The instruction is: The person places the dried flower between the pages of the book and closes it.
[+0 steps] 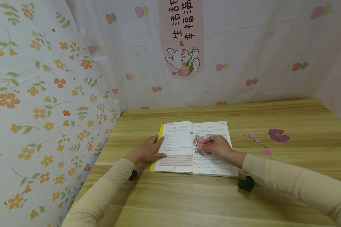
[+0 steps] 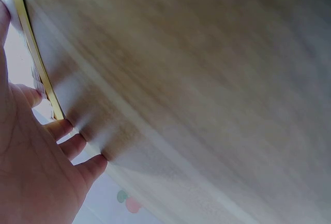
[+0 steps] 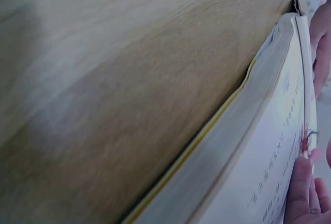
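An open book [image 1: 176, 145] with printed pages and a yellow cover edge lies on the wooden table. On its right page is a flat sprig of pink blossoms [image 1: 198, 142] with a thin dark stem. My right hand [image 1: 219, 147] pinches the sprig at its right side; the fingers cover part of it. In the right wrist view, pink petals [image 3: 314, 154] show right by the fingertips. My left hand [image 1: 146, 149] rests over the book's left edge, thumb on the page. The left wrist view shows its fingers spread along the yellow edge [image 2: 35, 45], tips on the table.
Right of the book lie a purple flower [image 1: 278, 135], a pink-flowered stem [image 1: 256, 140] and a small pink flower [image 1: 267, 152]. Behind the table hangs a printed white cloth [image 1: 136, 63], with a floral one [image 1: 45, 94] at the left.
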